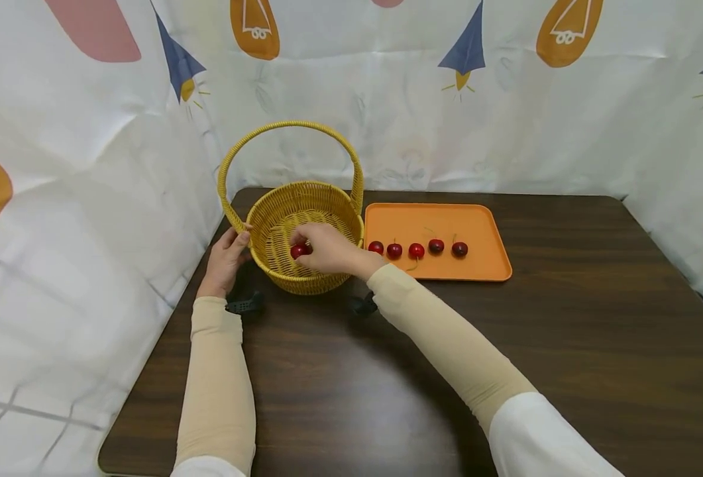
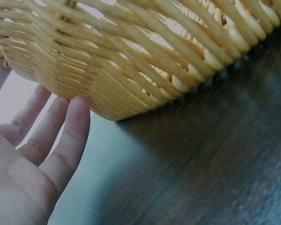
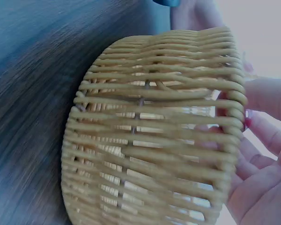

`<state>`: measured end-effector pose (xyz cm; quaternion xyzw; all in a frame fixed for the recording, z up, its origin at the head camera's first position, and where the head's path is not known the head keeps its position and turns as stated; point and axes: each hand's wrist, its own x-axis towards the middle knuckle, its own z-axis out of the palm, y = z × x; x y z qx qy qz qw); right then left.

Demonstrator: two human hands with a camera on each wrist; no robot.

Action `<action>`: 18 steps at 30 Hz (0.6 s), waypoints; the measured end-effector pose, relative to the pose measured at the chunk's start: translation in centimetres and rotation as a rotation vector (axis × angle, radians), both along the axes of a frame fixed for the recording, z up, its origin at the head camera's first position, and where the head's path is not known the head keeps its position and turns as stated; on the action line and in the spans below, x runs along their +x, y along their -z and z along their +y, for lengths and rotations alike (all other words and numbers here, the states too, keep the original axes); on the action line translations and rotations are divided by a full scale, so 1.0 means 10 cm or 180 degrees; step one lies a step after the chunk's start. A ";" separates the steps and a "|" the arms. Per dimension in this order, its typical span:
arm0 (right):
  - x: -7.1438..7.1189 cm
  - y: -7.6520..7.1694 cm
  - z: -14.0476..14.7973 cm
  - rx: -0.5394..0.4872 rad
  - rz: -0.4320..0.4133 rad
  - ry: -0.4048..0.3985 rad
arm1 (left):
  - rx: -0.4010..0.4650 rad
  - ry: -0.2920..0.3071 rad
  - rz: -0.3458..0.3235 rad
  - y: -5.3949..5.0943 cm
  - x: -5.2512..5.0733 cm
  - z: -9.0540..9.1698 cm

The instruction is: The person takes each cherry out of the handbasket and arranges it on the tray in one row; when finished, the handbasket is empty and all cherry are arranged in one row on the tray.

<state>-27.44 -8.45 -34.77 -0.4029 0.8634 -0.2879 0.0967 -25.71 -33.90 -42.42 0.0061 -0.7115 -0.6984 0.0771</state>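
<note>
A yellow wicker basket [image 1: 306,285] with a tall arched handle stands at the table's left. My left hand [image 1: 227,257] holds its left rim near the handle's foot; in the left wrist view several fingertips [image 2: 78,105] lie against the outside of the weave. Over the basket's opening, my right hand [image 1: 330,248] pinches a dark red cherry [image 1: 299,250] between thumb and fingers. In the right wrist view the basket wall hides most of that cherry. Several cherries [image 1: 417,250], some with stems, lie in a row on an orange tray [image 1: 476,265] right of the basket.
The dark wooden table [image 1: 566,318] stretches to the right and toward the front. A white patterned cloth [image 1: 387,132] hangs behind it and along its left side. The basket's arched handle [image 1: 294,124] rises above the opening, behind my right hand.
</note>
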 end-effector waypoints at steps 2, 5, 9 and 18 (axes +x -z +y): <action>0.04 -0.04 0.05 -0.0036 0.0078 -0.0003 | -0.0005 0.0008 0.0008 -0.02 -0.01 0.00; 0.10 -0.07 0.13 -0.0105 0.0192 -0.0038 | 0.0009 0.0014 0.0037 -0.04 -0.01 0.00; 0.19 -0.07 0.28 -0.0335 0.0186 -0.0061 | -0.0016 0.0014 0.0061 -0.04 0.00 0.01; 0.31 0.03 0.76 -0.0920 -0.0291 -0.0020 | -0.0055 -0.0002 0.0030 0.01 0.01 0.01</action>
